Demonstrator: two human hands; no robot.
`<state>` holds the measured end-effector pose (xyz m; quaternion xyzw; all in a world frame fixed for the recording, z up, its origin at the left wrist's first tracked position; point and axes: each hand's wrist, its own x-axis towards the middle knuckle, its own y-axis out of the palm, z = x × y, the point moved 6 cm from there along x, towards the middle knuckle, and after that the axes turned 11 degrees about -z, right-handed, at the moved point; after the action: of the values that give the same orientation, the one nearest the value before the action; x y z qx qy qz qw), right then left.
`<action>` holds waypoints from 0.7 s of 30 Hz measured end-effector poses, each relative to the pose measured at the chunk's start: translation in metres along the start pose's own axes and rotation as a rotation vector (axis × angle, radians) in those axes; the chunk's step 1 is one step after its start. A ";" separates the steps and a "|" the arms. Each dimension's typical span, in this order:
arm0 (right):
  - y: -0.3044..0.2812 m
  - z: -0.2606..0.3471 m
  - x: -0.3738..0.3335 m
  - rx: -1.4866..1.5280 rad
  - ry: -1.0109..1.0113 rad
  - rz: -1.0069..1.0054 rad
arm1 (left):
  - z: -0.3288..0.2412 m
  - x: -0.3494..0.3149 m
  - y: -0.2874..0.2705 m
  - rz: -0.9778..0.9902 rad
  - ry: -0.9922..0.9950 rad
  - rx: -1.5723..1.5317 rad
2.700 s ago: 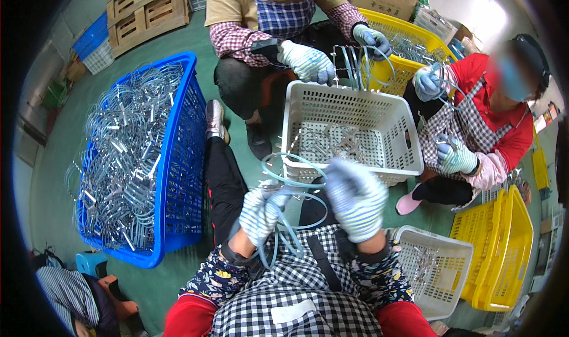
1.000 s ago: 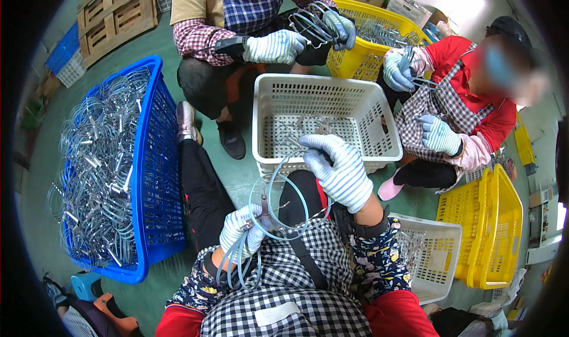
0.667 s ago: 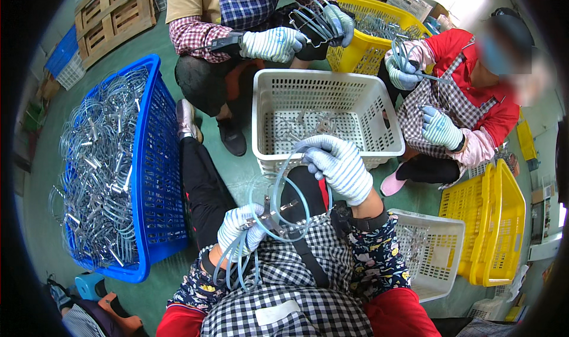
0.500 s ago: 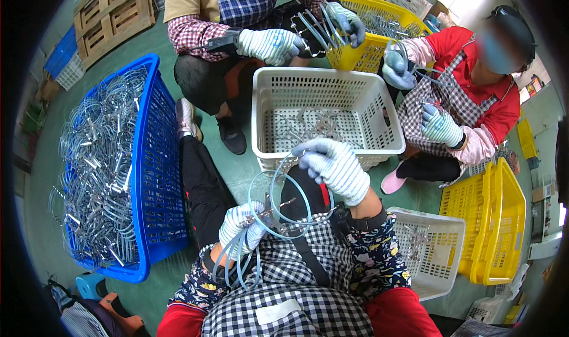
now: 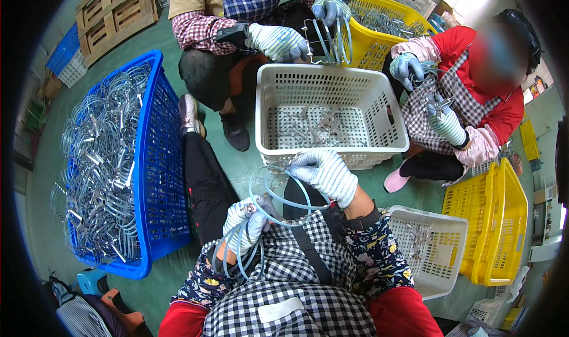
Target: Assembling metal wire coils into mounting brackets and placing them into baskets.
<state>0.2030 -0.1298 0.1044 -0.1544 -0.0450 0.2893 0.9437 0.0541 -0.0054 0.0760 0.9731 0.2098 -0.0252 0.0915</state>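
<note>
Both my hands wear white gloves with thin stripes. My left hand (image 5: 246, 218) is closed around several thin pale-blue hoops (image 5: 238, 251) with metal fittings, which hang over my wrist. Another pale-blue hoop (image 5: 288, 203) spans the gap between my hands, above my checked apron. My right hand (image 5: 327, 174) pinches it at the far side, just in front of the white crate. The metal fitting by my left fingers is partly hidden by the glove.
A white crate (image 5: 332, 154) with small metal parts stands ahead. At left is a blue crate (image 5: 169, 177) heaped with hoops. Two co-workers sit opposite, handling hoops. A second white crate (image 5: 456, 266) and stacked yellow crates (image 5: 489, 230) are at right; another yellow crate (image 5: 370, 47) stands behind.
My right hand has moved slightly down and left, nearer my left hand. The hoop between them has shifted left. The co-worker at right has brought both hands closer together.
</note>
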 end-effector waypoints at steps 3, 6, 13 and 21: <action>0.003 -0.006 0.000 -0.013 0.075 0.015 | 0.001 0.000 0.001 -0.085 -0.103 -0.014; 0.006 -0.016 -0.003 0.063 0.122 -0.025 | 0.010 0.003 0.001 -0.129 -0.095 -0.010; -0.047 0.028 -0.029 -0.081 -0.157 -0.525 | 0.000 0.013 -0.006 -0.152 -0.016 0.162; 0.005 0.065 -0.046 -0.399 -0.583 -0.262 | 0.003 0.017 0.001 -0.183 0.217 0.481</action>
<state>0.1506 -0.1347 0.1644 -0.2391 -0.3865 0.1833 0.8717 0.0698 -0.0004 0.0714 0.9408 0.2935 0.0219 -0.1679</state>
